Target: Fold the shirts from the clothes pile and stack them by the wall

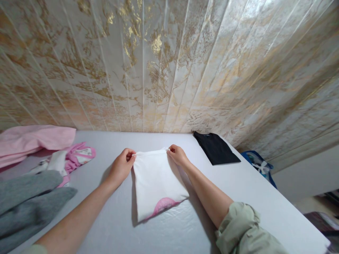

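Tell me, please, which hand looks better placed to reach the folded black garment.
Probably the right hand: though pinching the white cloth, it is nearer the black garment; the left hand pinches the cloth's other far corner.

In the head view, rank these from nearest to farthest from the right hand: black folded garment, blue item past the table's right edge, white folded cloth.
1. White folded cloth: pinched at its far right corner by the right hand.
2. Black folded garment: to the hand's right, on the table.
3. Blue item: farther right, past the table's edge.
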A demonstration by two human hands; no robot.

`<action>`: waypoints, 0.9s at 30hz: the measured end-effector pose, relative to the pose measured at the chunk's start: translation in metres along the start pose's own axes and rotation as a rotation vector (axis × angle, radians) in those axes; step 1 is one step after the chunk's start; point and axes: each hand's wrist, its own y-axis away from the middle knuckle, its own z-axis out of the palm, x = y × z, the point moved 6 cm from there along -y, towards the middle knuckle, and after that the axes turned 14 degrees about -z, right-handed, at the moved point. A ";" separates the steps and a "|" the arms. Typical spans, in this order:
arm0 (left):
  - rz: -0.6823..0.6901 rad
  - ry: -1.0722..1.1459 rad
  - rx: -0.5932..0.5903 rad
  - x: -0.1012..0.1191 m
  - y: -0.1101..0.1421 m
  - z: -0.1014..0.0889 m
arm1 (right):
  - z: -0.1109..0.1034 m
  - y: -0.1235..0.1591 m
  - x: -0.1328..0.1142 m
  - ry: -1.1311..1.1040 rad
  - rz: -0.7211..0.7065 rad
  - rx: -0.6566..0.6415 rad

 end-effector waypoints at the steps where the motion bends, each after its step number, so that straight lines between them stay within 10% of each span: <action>1: -0.013 0.010 -0.004 -0.001 -0.001 0.000 | 0.003 0.000 0.001 0.061 0.013 -0.009; 27: -0.061 0.030 -0.003 0.001 -0.002 -0.002 | 0.004 -0.027 -0.011 0.126 -0.328 -0.160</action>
